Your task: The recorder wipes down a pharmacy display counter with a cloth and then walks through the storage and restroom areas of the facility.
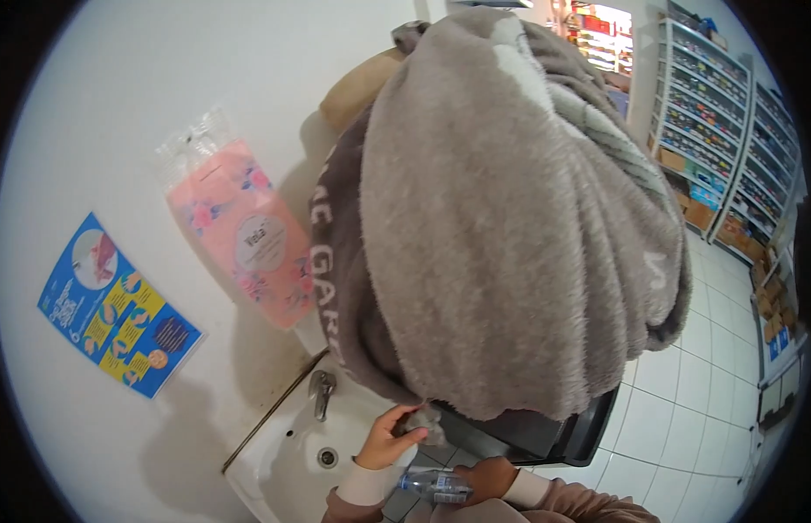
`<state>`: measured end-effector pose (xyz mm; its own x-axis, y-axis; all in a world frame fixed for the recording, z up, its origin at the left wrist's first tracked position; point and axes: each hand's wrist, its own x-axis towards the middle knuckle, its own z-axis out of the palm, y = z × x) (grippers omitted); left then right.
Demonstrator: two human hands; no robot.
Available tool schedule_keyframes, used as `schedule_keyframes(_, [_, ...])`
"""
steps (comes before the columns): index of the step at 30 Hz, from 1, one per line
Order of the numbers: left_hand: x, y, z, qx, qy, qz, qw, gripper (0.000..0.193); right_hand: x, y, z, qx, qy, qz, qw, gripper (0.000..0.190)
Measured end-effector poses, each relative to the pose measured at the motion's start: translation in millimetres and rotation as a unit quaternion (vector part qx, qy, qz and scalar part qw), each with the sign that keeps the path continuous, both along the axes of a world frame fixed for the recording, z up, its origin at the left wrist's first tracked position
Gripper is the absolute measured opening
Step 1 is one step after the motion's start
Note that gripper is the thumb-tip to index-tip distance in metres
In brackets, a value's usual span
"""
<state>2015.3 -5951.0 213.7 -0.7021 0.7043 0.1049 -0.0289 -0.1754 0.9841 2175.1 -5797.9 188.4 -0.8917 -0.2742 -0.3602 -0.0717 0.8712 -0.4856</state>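
My left hand (391,437) is closed around a small crumpled greyish piece of material (423,423), just below the hanging edge of a large fuzzy grey-brown blanket (477,216). The blanket, patterned with white shapes and lettering, hangs in folds over something dark; what holds it up is hidden. At the bottom, my right hand (489,480) grips a clear plastic bottle (438,486) lying sideways, its blue-capped end pointing left. A white washbasin (281,451) with a chrome tap (322,392) is to the left of both hands.
Against the white wall are a pink floral plastic packet (242,235) and a blue and yellow handwashing poster (117,314). Below the blanket is a black plastic container or base (582,431) on the tiled floor (686,405). Packed metal shelves (703,111) and cardboard boxes (771,297) stand along the right.
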Motion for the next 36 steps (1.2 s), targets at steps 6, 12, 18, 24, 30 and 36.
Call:
schedule_keyframes(6, [6,64,-30,-0.217,0.507,0.084,0.830,0.049,40,8,-65,0.100,-0.042,-0.028,0.994,0.052])
schedule_keyframes(12, [19,20,-41,-0.271,0.381,0.051,0.882,0.070,56,40,70,-0.058,-0.054,-0.129,0.989,0.067])
schedule_keyframes(18, [111,53,114,0.334,-0.137,-0.131,0.924,0.084,112,79,56,-0.208,0.153,-0.106,0.960,0.073])
schedule_keyframes(24, [212,128,97,0.342,0.071,0.057,0.935,0.088,220,155,60,-0.179,0.242,-0.119,0.946,0.079])
schedule_keyframes(30, [259,211,89,0.308,0.156,0.082,0.935,0.084,301,224,65,-0.296,0.335,-0.274,0.852,0.054])
schedule_keyframes(36, [298,298,73,0.086,0.278,-0.242,0.925,0.082,346,271,67,-0.357,0.195,-0.375,0.833,0.088])
